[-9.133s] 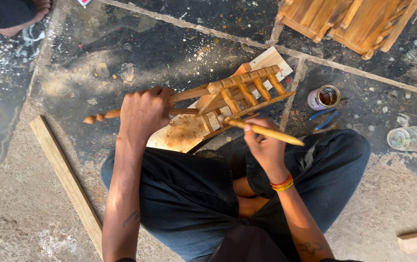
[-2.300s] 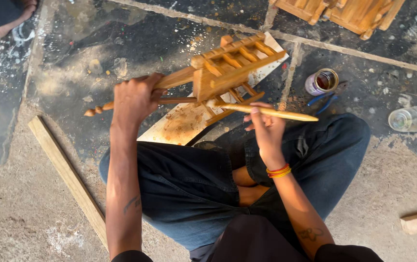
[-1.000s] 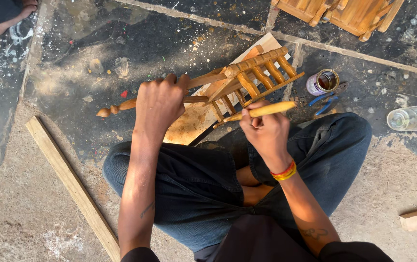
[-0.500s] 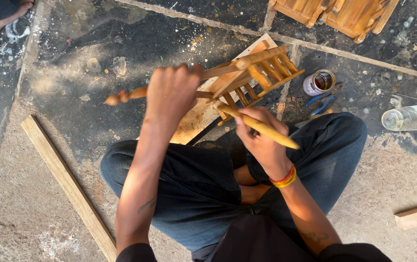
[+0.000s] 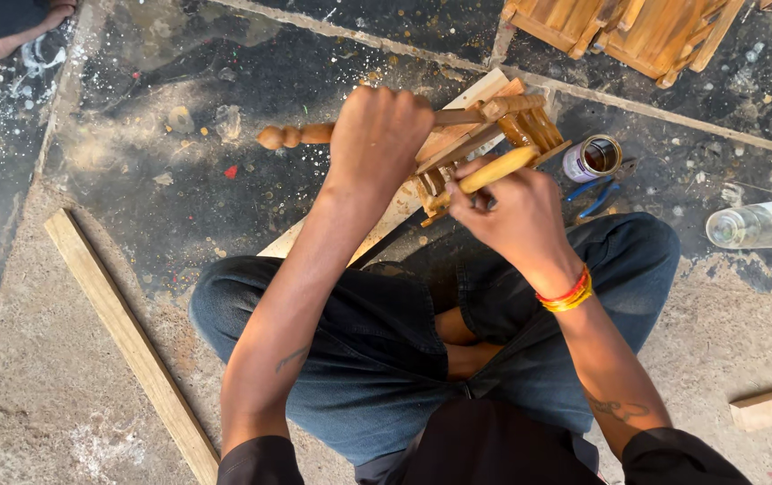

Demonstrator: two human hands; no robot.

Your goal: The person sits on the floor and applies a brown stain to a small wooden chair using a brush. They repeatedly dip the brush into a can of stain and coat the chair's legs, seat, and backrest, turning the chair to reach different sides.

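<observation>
wooden slatted frame (image 5: 503, 135) gripped by left hand (image 5: 377, 135), right hand (image 5: 512, 211) pinching a stick (image 5: 494, 171); tin (image 5: 592, 157), pliers (image 5: 597, 193) beside.

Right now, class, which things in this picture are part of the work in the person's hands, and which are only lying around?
In use:
left hand gripping the small wooden frame
right hand holding the wooden brush handle
open tin nearby

Lying about:
blue pliers
glass bottle
wooden slat
small wood block

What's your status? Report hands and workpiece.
Left hand grips wooden frame by its turned leg. Right hand holds brush handle against it. Tin, pliers beside.
</observation>
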